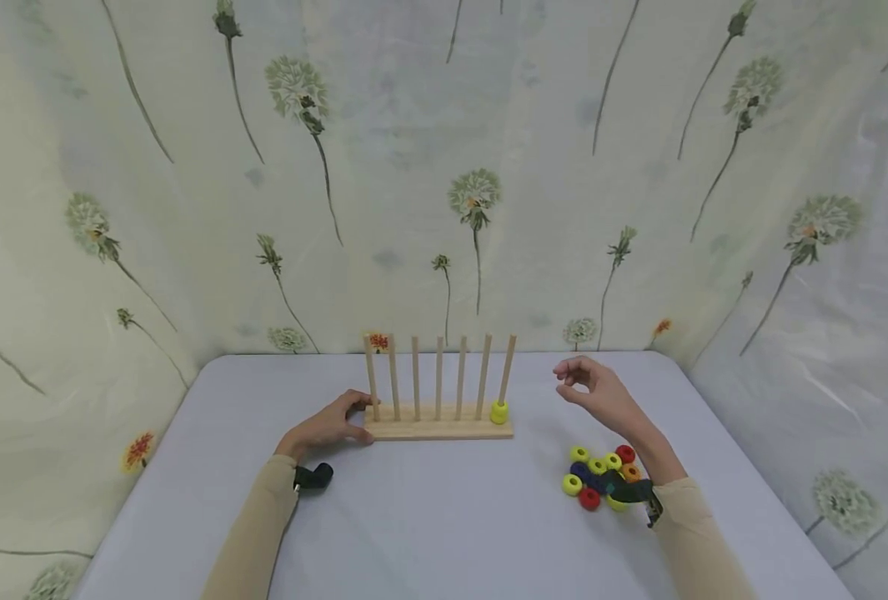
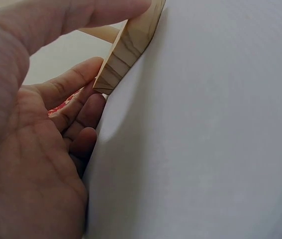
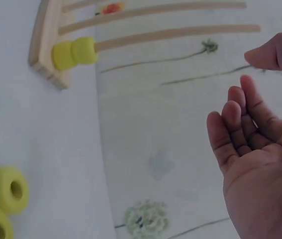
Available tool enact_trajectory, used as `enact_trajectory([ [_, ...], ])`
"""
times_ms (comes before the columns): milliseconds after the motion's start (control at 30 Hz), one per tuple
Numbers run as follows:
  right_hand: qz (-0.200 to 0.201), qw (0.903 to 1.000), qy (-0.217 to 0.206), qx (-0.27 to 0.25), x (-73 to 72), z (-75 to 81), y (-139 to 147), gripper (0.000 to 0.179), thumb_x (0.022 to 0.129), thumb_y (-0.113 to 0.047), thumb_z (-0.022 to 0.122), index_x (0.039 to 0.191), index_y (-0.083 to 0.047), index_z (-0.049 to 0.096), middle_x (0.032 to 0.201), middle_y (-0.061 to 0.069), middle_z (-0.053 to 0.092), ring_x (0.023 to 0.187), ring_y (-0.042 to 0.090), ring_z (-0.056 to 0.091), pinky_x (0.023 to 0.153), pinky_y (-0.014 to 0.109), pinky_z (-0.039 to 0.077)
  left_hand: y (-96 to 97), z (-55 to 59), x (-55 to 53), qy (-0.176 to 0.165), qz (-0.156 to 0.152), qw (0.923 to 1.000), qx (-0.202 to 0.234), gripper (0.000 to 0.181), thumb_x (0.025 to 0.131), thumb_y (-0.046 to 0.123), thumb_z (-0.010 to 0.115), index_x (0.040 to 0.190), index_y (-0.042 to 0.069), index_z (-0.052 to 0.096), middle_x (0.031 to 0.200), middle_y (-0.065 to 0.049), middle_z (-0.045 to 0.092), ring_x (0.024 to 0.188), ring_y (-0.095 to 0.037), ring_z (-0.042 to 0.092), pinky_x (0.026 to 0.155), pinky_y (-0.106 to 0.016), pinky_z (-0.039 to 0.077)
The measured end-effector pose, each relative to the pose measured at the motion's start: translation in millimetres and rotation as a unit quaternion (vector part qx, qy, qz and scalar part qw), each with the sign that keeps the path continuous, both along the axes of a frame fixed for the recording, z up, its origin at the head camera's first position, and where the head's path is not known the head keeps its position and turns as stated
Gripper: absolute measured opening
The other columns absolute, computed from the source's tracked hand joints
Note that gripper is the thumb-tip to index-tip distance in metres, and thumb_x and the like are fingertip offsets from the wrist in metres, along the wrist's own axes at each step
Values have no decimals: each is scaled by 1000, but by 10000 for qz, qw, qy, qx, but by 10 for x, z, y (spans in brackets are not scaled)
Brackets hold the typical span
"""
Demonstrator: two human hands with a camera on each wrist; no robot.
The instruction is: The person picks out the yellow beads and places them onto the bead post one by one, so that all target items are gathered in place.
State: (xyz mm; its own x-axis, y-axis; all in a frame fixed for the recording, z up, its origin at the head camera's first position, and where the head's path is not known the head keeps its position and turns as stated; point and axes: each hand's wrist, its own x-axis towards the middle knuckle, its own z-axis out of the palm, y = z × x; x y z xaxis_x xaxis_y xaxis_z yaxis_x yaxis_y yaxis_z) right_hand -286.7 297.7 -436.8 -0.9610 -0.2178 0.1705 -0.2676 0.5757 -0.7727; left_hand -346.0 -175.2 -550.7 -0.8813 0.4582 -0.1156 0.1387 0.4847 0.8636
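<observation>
A wooden peg rack point(image 1: 439, 431) with several upright pegs stands on the table. My left hand point(image 1: 327, 423) grips its left end, the thumb along the front edge and fingers behind, as the left wrist view shows up close at the base's end point(image 2: 123, 57). Two yellow beads point(image 3: 74, 52) sit stacked at the bottom of the rightmost peg. My right hand point(image 1: 597, 398) is raised to the right of the rack, fingers loosely bent, a gap between thumb and fingertips and nothing held. Below that forearm lies a pile of yellow, red, blue and orange beads point(image 1: 572, 485), partly hidden by the wrist camera.
The table point(image 1: 444, 525) has a pale cover. Behind and beside it hangs a curtain point(image 1: 383, 167) printed with dandelions. A black camera point(image 1: 314, 477) is strapped to the left wrist, another point(image 1: 627, 490) to the right.
</observation>
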Motion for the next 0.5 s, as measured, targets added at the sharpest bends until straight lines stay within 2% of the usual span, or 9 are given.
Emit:
enact_trajectory([
  [267, -20, 9988, -384, 312, 305, -317, 492, 33, 91, -22, 67, 115, -3, 55, 112, 14, 59, 95, 8, 55, 79, 16, 49, 1, -5, 3, -42, -56, 9999, 113, 75, 69, 26, 87, 131, 9, 49, 137, -10, 46, 130, -28, 40, 112, -51, 26],
  [500, -244, 9955, -669, 633, 461, -578, 846, 33, 91, -15, 66, 118, 1, 55, 111, 17, 60, 93, 9, 55, 76, 16, 51, 9, 7, 24, -109, 20, 9999, 90, 74, 68, 26, 87, 130, 10, 50, 136, -9, 46, 131, -28, 39, 113, -51, 25],
])
